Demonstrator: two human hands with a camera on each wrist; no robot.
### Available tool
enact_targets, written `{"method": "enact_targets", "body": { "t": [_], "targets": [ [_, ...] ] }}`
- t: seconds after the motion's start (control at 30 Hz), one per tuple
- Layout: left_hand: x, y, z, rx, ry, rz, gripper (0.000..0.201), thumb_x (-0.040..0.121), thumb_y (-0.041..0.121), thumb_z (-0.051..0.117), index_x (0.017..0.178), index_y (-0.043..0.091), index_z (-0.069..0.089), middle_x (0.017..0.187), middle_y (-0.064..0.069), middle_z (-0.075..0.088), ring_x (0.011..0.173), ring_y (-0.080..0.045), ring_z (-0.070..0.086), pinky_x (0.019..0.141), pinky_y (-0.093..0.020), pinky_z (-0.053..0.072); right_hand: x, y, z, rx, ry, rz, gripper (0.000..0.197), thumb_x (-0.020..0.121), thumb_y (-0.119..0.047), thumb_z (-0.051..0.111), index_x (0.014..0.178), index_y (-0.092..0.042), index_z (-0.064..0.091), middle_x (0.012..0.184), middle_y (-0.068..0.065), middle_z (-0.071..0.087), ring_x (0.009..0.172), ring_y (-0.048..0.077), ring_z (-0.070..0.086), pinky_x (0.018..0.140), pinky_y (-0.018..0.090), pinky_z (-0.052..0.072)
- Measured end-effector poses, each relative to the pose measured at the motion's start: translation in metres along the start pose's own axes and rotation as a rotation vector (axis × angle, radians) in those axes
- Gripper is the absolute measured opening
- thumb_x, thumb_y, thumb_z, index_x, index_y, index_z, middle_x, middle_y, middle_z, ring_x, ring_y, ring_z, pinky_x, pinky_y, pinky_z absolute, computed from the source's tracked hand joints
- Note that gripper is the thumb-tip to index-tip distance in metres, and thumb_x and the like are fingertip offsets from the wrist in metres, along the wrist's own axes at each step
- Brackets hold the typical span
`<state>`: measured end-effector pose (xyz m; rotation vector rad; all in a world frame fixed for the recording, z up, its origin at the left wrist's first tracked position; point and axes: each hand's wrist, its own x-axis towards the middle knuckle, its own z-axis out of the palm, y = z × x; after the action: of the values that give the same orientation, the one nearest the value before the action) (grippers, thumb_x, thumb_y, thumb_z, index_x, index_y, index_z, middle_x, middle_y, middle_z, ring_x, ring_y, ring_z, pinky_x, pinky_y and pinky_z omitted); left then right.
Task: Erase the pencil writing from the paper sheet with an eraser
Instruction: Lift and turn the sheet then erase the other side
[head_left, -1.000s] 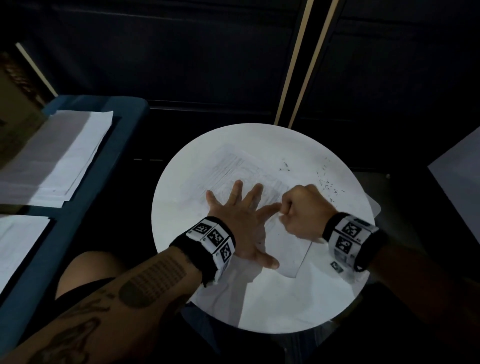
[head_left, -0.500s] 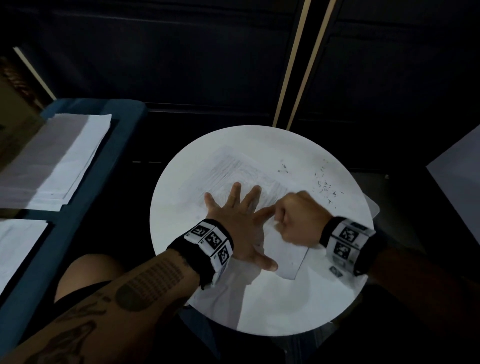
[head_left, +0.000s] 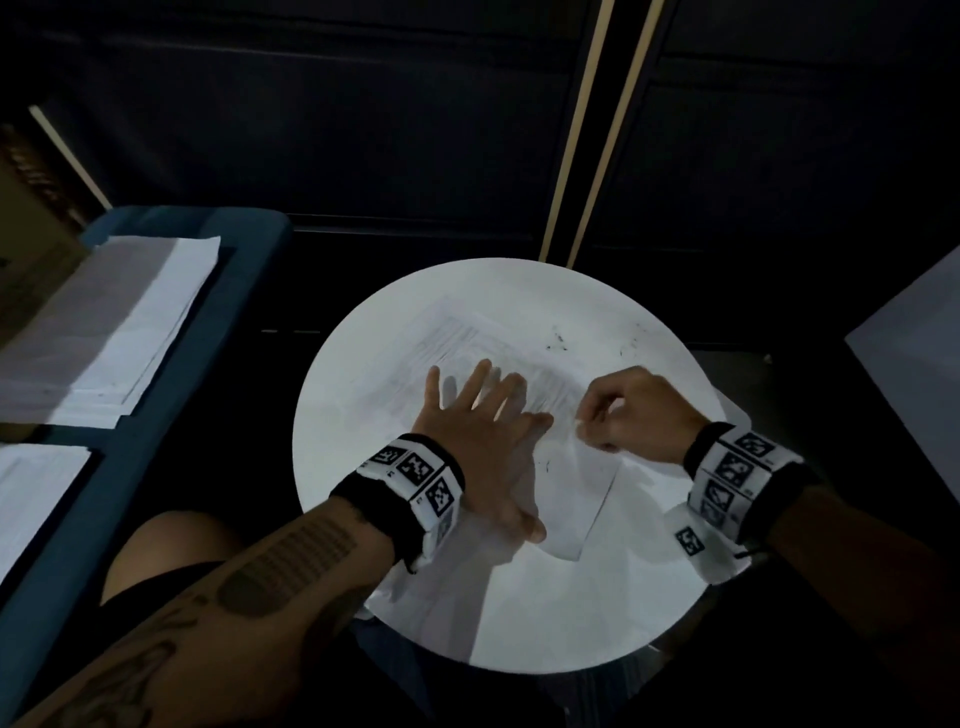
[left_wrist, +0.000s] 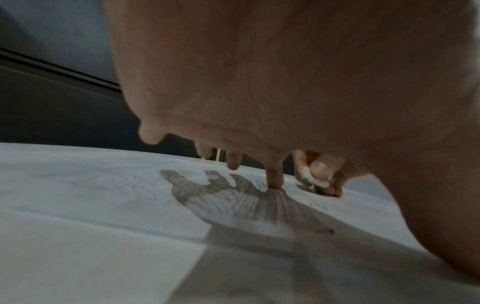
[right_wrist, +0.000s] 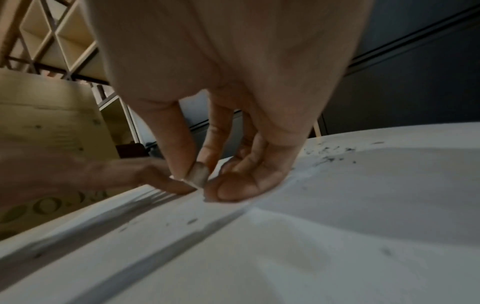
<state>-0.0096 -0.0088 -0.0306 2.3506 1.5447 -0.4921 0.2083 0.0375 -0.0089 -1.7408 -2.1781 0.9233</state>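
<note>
Paper sheet (head_left: 566, 483) at table (head_left: 519, 623) centre: thin, buckles easily. Left hand (head_left: 483, 441), fingers splayed flat, pins it at 9 o'clock of right hand (head_left: 631, 415), which pinches small soft eraser (right_wrist: 198, 174). Grip low, stroke away from the pinning hand.

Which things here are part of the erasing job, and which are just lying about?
In use: paper sheet; eraser, pinched by right hand; left hand, spread flat on the sheet.
Lying about: paper stacks on the blue surface; eraser crumbs; round table.
</note>
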Motion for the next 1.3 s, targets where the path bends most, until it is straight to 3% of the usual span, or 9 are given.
{"method": "enact_targets", "body": {
  "t": [0.13, 0.33, 0.53, 0.73, 0.83, 0.93, 1.07, 1.23, 1.3],
  "targets": [
    [0.009, -0.003, -0.008, -0.179, -0.072, 0.031, 0.129, 0.065, 0.102, 0.054, 0.165, 0.043, -0.002, 0.171, 0.014, -0.025, 0.157, -0.022, -0.028, 0.125, -0.064, -0.01, -0.005, 0.0, 0.013, -0.032, 0.007, 0.012, 0.009, 0.077, -0.018, 0.083, 0.072, -0.021, 0.077, 0.058, -0.01, 0.067, 0.059, -0.003, 0.06, 0.071, 0.016, 0.044],
    [0.019, 0.007, 0.0, -0.07, 0.126, -0.002, 0.119, 0.061, 0.096, 0.059, 0.157, 0.049, 0.008, 0.171, 0.012, 0.003, 0.158, -0.025, 0.003, 0.117, -0.06, 0.019, -0.008, -0.016, 0.024, -0.121, -0.01, -0.028, 0.013, 0.074, -0.025, 0.076, 0.064, -0.028, 0.068, 0.061, -0.014, 0.066, 0.072, 0.006, 0.066, 0.076, 0.031, 0.059],
    [0.025, -0.002, 0.003, -0.151, -0.021, -0.047, 0.129, 0.055, 0.101, 0.06, 0.155, 0.061, -0.012, 0.169, 0.016, -0.028, 0.154, -0.033, -0.034, 0.114, -0.079, -0.011, -0.006, -0.027, 0.024, -0.203, -0.077, 0.001, 0.013, 0.072, -0.035, 0.068, 0.066, -0.023, 0.066, 0.073, -0.004, 0.064, 0.077, 0.014, 0.064, 0.075, 0.037, 0.06],
    [0.03, 0.003, -0.002, -0.098, -0.054, -0.082, 0.135, 0.055, 0.099, 0.064, 0.157, 0.058, -0.014, 0.168, 0.013, -0.033, 0.152, -0.041, -0.035, 0.108, -0.087, -0.007, -0.011, -0.035, 0.027, -0.212, -0.155, -0.013, 0.011, 0.074, -0.025, 0.068, 0.065, -0.021, 0.064, 0.063, -0.012, 0.062, 0.073, 0.008, 0.064, 0.072, 0.036, 0.06],
    [0.029, 0.005, -0.006, -0.094, -0.072, -0.07, 0.135, 0.056, 0.098, 0.065, 0.158, 0.056, -0.014, 0.169, 0.01, -0.032, 0.152, -0.044, -0.034, 0.107, -0.088, -0.006, -0.001, -0.027, 0.019, -0.225, -0.114, 0.04, 0.006, 0.069, -0.038, 0.064, 0.072, -0.033, 0.066, 0.065, -0.012, 0.062, 0.074, 0.011, 0.065, 0.079, 0.038, 0.06],
    [0.028, 0.004, -0.007, -0.116, -0.064, -0.073, 0.134, 0.055, 0.097, 0.067, 0.157, 0.058, -0.011, 0.17, 0.009, -0.029, 0.153, -0.043, -0.032, 0.106, -0.088, -0.009, 0.014, -0.016, 0.01, -0.225, -0.001, 0.121, 0.015, 0.067, -0.039, 0.062, 0.063, -0.025, 0.062, 0.074, 0.0, 0.064, 0.075, 0.017, 0.065, 0.082, 0.04, 0.059],
    [0.029, 0.006, -0.004, -0.079, -0.067, -0.082, 0.135, 0.057, 0.099, 0.063, 0.158, 0.056, -0.016, 0.168, 0.01, -0.035, 0.151, -0.044, -0.036, 0.107, -0.088, -0.006, -0.009, -0.038, 0.029, -0.276, -0.187, -0.014, 0.017, 0.073, -0.025, 0.063, 0.062, -0.012, 0.064, 0.056, -0.003, 0.062, 0.066, 0.012, 0.063, 0.076, 0.042, 0.061],
    [0.031, 0.006, -0.004, -0.107, -0.053, -0.08, 0.136, 0.054, 0.099, 0.065, 0.157, 0.057, -0.012, 0.17, 0.009, -0.03, 0.152, -0.044, -0.033, 0.105, -0.088, -0.008, 0.012, -0.018, 0.017, -0.227, -0.004, 0.096, 0.015, 0.066, -0.04, 0.059, 0.061, -0.026, 0.059, 0.071, -0.008, 0.063, 0.077, 0.016, 0.064, 0.086, 0.04, 0.058],
    [0.029, 0.006, -0.005, -0.092, -0.063, -0.085, 0.135, 0.057, 0.098, 0.065, 0.158, 0.055, -0.014, 0.169, 0.008, -0.033, 0.151, -0.044, -0.035, 0.106, -0.088, -0.006, 0.004, -0.028, 0.025, -0.226, -0.066, 0.036, 0.014, 0.068, -0.034, 0.059, 0.06, -0.022, 0.059, 0.059, -0.01, 0.058, 0.073, 0.015, 0.062, 0.079, 0.039, 0.059]
  ]
}}
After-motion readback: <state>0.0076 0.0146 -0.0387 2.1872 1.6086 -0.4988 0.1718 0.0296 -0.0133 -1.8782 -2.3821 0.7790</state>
